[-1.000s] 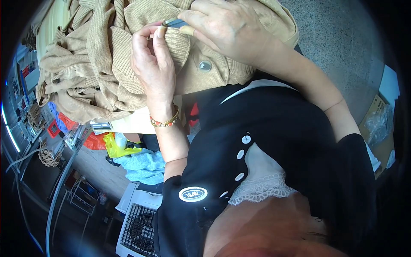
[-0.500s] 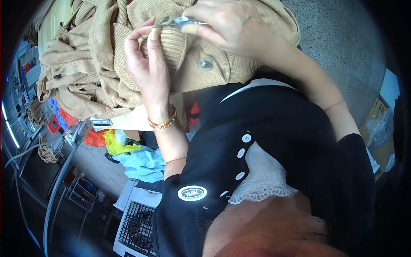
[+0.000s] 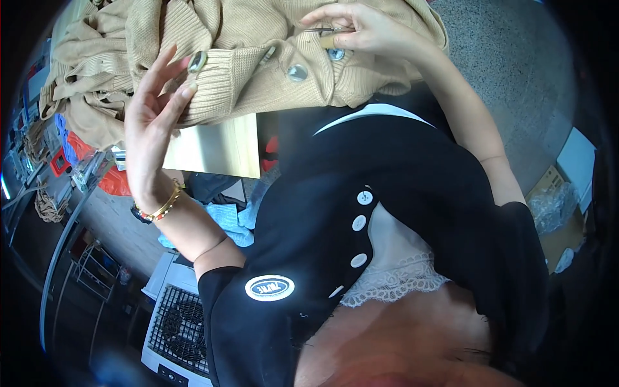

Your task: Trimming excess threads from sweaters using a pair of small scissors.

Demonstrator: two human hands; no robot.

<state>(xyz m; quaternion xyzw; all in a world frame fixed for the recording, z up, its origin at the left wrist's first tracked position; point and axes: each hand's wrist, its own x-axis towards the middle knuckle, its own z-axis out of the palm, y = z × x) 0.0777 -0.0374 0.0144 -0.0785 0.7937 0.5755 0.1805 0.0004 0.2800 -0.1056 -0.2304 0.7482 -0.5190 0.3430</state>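
Observation:
A tan knitted cardigan point(image 3: 271, 90) lies heaped before me, its ribbed edge drawn out to the left. My left hand point(image 3: 151, 119) pinches that edge between thumb and fingers, beside a large shiny button point(image 3: 197, 62). Another round button point(image 3: 296, 72) sits farther right on the knit. Above the fabric at the right, my right hand point(image 3: 371, 31) is closed around small thread snips point(image 3: 336, 54) with blue showing on the handle and thin blades pointing left. A tan covering wraps one of its fingers. The snips are apart from the left hand.
Beneath the knitwear, a pale board point(image 3: 216, 148) shows its front edge. A white air cooler point(image 3: 177, 322) with a black grille stands at lower left, near light blue cloth point(image 3: 225, 219). To the right, clear plastic wrap point(image 3: 556, 201) lies on cardboard by the speckled floor.
My left hand has moved left with the ribbed edge, stretching it out. The right hand with the snips has drawn away to the right, so the hands are now far apart.

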